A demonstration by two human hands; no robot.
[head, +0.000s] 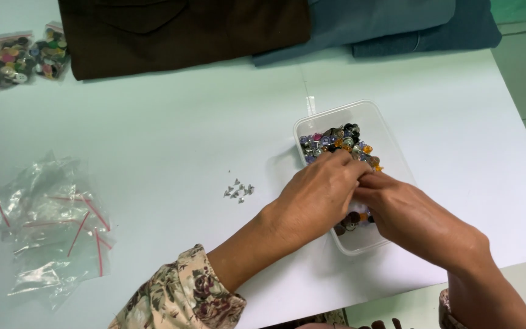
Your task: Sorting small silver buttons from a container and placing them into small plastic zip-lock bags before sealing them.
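Note:
A clear plastic box [377, 122] sits on the white table and holds many coloured buttons [336, 141]. My left hand [318, 198] and my right hand [406, 216] meet over the box's near half, fingertips together above the buttons. Whatever the fingers pinch is hidden between them. A few small silver metal pieces [238, 191] lie on the table just left of my left hand.
Several empty clear zip bags with red strips [53, 222] lie at the left. Two bags full of buttons [28, 56] rest at the far left corner. Folded brown cloth [184, 30] and blue cloth [397, 21] lie along the far edge. The table's right edge [522, 122] borders tiled floor.

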